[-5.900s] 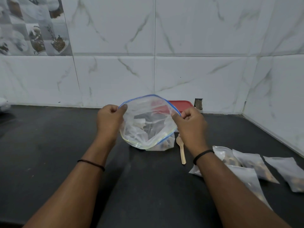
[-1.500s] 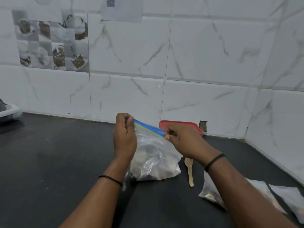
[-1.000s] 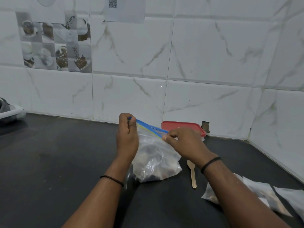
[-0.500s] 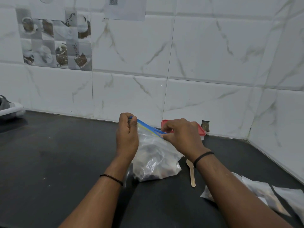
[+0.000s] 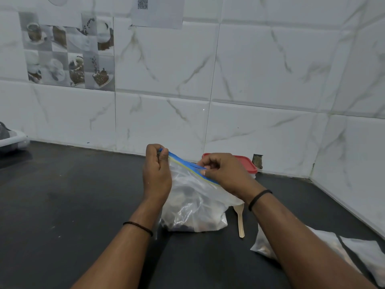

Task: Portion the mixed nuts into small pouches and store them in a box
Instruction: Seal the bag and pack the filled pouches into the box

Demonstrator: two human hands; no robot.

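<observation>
Far off to the left of the left grip, a white tray edge (image 5: pixel 12 140) on the dark table (image 5: pixel 62 205). Left grip (image 5: pixel 156 174) curled shut, thumb and fingers pinching the left end of the blue zip strip (image 5: pixel 183 162). Between the two grips, the large zip bag (image 5: pixel 193 207) standing on the table, dark and pale nuts bunched at its bottom, strip pulled taut and sloping down toward the right. Right grip (image 5: pixel 224 174) also curled, fingertips pinching the strip partway along, apparently pressing it closed. Behind the right grip, against the wall, a clear box with a red lid (image 5: pixel 248 164), lid on. Below the right wrist, a wooden spoon (image 5: pixel 240 220) lying flat just beside the bag. Further right, past the forearm, several small filled pouches (image 5: pixel 325 243) lying on the table.

Judged progress: portioning seemingly finished, stock bag being resealed. Still left: finishing the seal, setting the bag aside, opening the box, loading the pouches, closing the lid. Whether the pouches are sealed: cannot tell.
</observation>
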